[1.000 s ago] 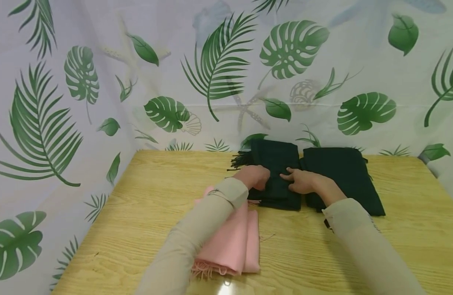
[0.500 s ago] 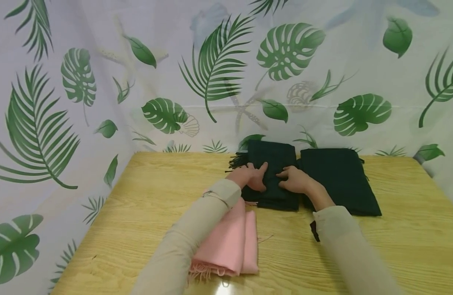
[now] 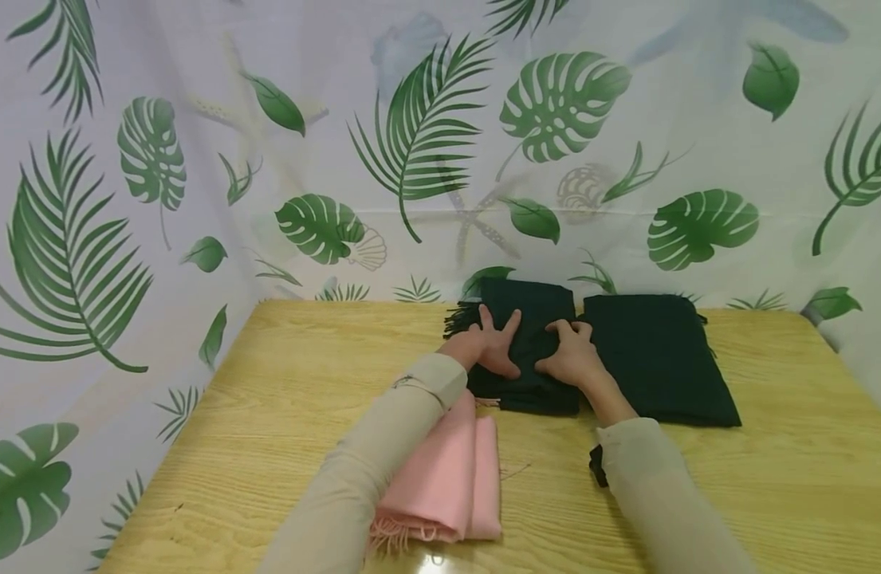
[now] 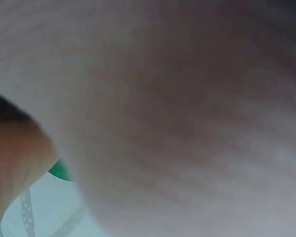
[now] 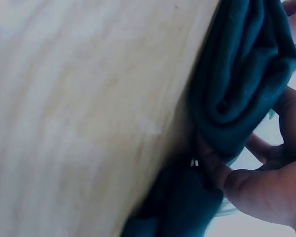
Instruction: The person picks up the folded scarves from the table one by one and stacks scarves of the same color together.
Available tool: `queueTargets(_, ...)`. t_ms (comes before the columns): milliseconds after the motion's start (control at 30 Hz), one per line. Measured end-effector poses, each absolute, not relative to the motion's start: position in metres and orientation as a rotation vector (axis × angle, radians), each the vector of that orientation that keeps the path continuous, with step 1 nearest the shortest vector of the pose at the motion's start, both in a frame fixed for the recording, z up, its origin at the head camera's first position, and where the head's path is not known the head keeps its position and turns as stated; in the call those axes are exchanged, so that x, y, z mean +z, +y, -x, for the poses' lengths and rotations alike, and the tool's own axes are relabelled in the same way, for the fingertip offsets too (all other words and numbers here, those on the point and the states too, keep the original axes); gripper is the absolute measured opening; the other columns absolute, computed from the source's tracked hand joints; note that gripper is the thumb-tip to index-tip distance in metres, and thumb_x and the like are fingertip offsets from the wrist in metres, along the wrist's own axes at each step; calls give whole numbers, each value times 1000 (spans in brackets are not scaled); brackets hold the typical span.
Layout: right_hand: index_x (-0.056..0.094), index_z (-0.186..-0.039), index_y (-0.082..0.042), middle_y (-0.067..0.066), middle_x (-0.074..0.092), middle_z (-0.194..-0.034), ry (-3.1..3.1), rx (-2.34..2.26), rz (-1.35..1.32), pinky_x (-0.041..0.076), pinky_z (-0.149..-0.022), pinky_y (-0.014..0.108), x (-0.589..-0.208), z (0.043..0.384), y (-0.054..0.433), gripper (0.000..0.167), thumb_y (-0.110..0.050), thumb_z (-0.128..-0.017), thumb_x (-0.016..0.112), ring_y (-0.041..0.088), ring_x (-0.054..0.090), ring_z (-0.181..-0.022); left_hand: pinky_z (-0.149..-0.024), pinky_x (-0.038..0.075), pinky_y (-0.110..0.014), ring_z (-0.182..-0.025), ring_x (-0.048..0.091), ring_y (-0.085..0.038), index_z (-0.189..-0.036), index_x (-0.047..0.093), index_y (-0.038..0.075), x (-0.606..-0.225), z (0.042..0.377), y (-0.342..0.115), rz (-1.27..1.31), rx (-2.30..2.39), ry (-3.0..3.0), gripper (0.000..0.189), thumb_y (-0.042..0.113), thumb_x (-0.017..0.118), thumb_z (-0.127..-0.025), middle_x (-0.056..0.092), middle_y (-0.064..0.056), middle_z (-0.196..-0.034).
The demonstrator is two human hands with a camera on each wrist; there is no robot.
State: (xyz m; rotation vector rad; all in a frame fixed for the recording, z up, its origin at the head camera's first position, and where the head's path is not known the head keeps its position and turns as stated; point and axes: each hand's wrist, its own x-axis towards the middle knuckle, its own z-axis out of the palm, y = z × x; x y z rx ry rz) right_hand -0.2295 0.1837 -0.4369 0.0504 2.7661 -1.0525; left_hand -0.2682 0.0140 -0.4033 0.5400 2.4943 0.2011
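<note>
Head: right hand (image 3: 573,356) at cloth (image 3: 533,300) edge

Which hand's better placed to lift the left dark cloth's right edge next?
Likely the right hand: its fingers curl at that edge of the left dark cloth; the left hand lies farther left.

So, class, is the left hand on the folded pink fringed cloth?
No, the left hand is spread over a folded fringed dark-green cloth.

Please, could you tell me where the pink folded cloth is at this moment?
In the head view, the pink folded cloth lies low in the middle on the wooden table, partly hidden behind the left sleeve, nearer the camera than the narrower dark cloth.
</note>
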Motion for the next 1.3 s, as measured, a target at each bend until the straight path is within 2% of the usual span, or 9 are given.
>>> queueTargets(133,28,-150,1,39,8,-150,2695,-1286,-117,35,-101,64,-444,228,188,75,-10,-87,68,56,31,-127,-114,27,-56,-150,10,-43,-160,-9,29,-403,269,16,-568,199,2497,99,45,63,-95,-16,-21,-163)
queueTargets(300,23,-155,-4,34,19,-154,2573,-1503,-129,34,-105,60,-449,226,192,81,-10,-87,66,50,33,-130,-113,30,-54,-148,18,-42,-161,-5,27,-404,272,17,-600,232,2483,99,39,67,-94,-5,-20,-164)
queueTargets(500,14,-161,-18,25,14,-161,2407,-1646,-135,34,-108,58,-448,227,194,86,-19,-92,66,47,30,-138,-111,34,-50,-152,9,-33,-161,-2,22,-403,276,15,-635,318,2464,100,26,71,-93,-3,-20,-164)
queueTargets(733,12,-161,-24,23,12,-162,2370,-1682,-129,33,-108,58,-451,229,195,90,-15,-90,67,46,27,-140,-105,42,-43,-150,19,-32,-161,7,18,-401,281,13,-669,355,2508,98,15,74,-90,3,-20,-164)
queueTargets(967,12,-161,-24,19,10,-164,2360,-1778,-104,30,-110,57,-448,229,195,91,-9,-88,66,44,25,-142,-107,41,-37,-152,11,-29,-160,8,9,-392,283,15,-720,273,2573,96,16,74,-91,7,-18,-164)
queueTargets(1300,14,-161,-26,16,9,-164,2339,-1852,-53,33,-108,54,-437,230,199,92,-7,-89,66,42,25,-142,-106,41,-37,-150,19,-30,-160,5,8,-382,283,11,-730,330,2582,98,16,74,-91,6,-20,-164)
